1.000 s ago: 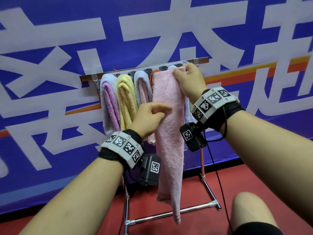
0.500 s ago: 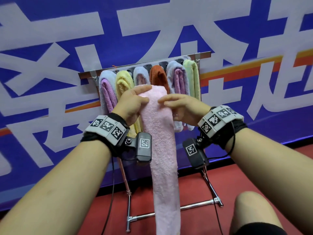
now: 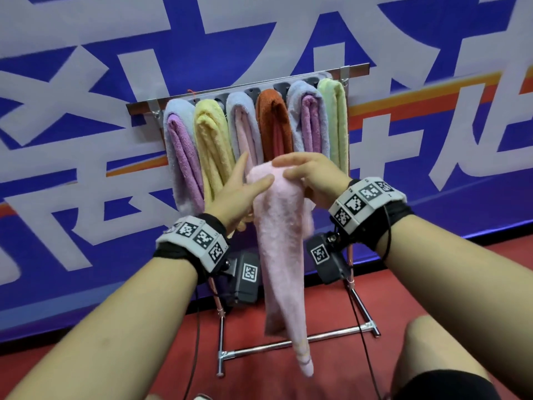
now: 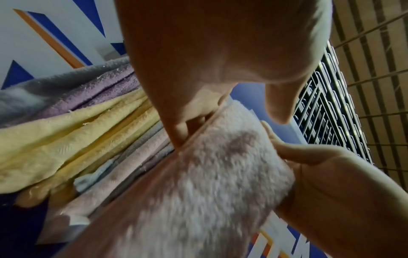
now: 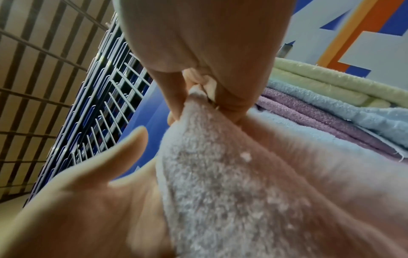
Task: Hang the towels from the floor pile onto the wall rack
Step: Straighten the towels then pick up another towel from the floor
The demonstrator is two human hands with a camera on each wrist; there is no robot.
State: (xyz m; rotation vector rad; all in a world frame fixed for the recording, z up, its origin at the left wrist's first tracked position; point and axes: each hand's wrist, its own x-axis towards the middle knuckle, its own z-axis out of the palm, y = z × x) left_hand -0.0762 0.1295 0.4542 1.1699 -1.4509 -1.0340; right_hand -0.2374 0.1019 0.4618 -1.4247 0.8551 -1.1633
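Six towels hang on the rack (image 3: 251, 86) across the upper middle of the head view. L to R: lavender towel (image 3: 180, 151) w/ a purple fold, yellow towel (image 3: 212, 142), grey-blue towel (image 3: 242, 122) w/ pink inside, rust towel (image 3: 274, 119), a second lavender towel (image 3: 307, 119) w/ purple inside, pale green towel (image 3: 334, 116). Behind them, a blue banner (image 3: 86, 197) w/ big white characters & an orange stripe.

Frame centre, in front of the rack & below the bar: pink towel (image 3: 281, 241), folded over at the top, its tail hanging down toward the red floor (image 3: 317, 370), narrow end near the rack's bottom crossbar (image 3: 302, 340).

Left hand (image 3: 238, 194) sits on the towel's left edge: thumb lies across the front of the fold, fingers straight & together behind it, so the fold is pinched btwn thumb & fingers. Left wrist view shows fingertips (image 4: 181, 129) tucked against the towel's hem.

Right hand (image 3: 313, 177) holds the top right of the fold: right wrist view shows thumb & curled fingers (image 5: 229, 99) pinching the towel's corner tight.

Lower right of frame: a bare knee (image 3: 438, 353), black shorts edge below it.
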